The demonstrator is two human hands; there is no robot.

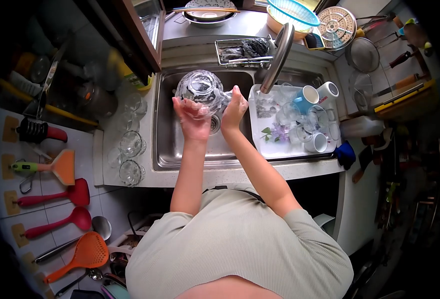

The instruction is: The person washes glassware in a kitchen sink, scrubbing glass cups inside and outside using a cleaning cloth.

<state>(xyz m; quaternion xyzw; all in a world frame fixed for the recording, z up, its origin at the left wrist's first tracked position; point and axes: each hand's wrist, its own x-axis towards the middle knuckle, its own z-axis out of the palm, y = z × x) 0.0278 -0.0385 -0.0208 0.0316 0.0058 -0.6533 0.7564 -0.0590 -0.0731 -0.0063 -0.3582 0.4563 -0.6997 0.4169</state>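
Note:
Over the left basin of the steel sink [167, 134], both hands hold a clear glass pitcher [200, 89] with white suds or water on it. My left hand [194, 119] supports its lower left side, fingers wrapped around the glass. My right hand [234, 110] grips it at the right, where the handle seems to be; the fingers partly hide that spot. The curved faucet [279, 57] rises to the right of the pitcher. A white tray [275, 149] with mugs and glasses sits over the right basin.
Several clear glasses [130, 143] line the counter left of the sink. Behind the sink are a wire rack [220, 51], stacked bowls [207, 16] and a blue basket [292, 12]. Utensils, among them an orange skimmer [91, 250], hang at the left. A blue brush [345, 154] lies right of the tray.

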